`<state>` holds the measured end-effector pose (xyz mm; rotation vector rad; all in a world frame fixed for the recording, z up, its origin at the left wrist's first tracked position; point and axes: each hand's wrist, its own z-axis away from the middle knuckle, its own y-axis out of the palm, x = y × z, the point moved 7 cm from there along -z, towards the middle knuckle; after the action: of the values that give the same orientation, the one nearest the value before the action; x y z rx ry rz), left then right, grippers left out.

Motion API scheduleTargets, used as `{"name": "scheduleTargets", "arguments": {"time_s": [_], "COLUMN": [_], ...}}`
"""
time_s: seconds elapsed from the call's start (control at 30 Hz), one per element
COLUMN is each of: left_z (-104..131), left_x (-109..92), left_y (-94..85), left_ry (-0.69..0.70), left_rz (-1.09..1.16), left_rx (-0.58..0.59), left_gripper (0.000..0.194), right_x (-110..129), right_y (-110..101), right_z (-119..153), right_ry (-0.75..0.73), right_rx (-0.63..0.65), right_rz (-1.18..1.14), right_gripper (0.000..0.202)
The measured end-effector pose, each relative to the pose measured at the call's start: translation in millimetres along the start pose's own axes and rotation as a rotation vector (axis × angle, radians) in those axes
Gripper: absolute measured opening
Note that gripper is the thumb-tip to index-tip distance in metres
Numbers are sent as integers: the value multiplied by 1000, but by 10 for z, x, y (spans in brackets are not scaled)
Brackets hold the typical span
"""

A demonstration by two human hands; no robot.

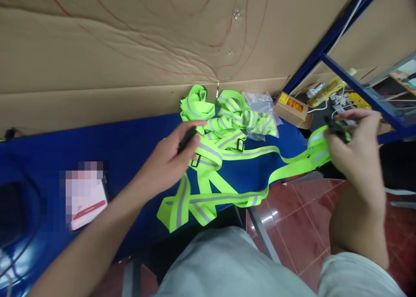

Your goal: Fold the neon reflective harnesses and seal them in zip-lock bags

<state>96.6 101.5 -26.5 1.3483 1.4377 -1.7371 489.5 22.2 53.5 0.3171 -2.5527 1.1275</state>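
Note:
My left hand (pixel 177 152) is closed on a small black plastic piece (pixel 187 140) that looks like a buckle part; the fingers hide some of it. It hovers over neon green reflective straps (pixel 208 152) with grey stripes. Out to the right, my right hand (pixel 355 137) pinches a black buckle (pixel 338 128) with a green strap end (pixel 318 147) hanging from it. From there the strap runs back left to the pile in two lengths. Black slider buckles (pixel 240 145) sit on the webbing. Several strap loops droop over the table's front edge.
Behind the pile, a clear plastic bag (pixel 260 104) holds more green strap. A cardboard box (pixel 290 108) stands at the blue table's (pixel 130 137) back right, near a blue metal frame (pixel 357 82). To the left lies a white and red card or phone (pixel 86 201), partly blurred, near dark cables (pixel 32 188).

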Motion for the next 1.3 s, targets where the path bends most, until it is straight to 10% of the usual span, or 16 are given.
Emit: {"name": "scheduleTargets", "arguments": {"time_s": [0.17,0.4,0.97,1.13,1.3], "left_z": [203,337,288,290,236], "left_x": [-340,-681,-716,-750,-590], "left_y": [-400,-291,-404,-584,-861], "left_ry": [192,348,345,349,381], "left_rz": [-494,-769,-741,-585,159], "left_rx": [-273,-325,-435,-421,-146], "left_gripper": [63,83,78,73,98], "right_x": [701,1637,2329,2546,2675], "right_y": [593,903,1218,1289,1294], "right_z": [91,199,172,51,-231], "right_ry": [-319,-572,-664,-693,-442], "right_rx": [155,23,105,201,285], "right_rz": [42,-113,-197,-282,-774], "right_gripper": [42,68,78,69,67]}}
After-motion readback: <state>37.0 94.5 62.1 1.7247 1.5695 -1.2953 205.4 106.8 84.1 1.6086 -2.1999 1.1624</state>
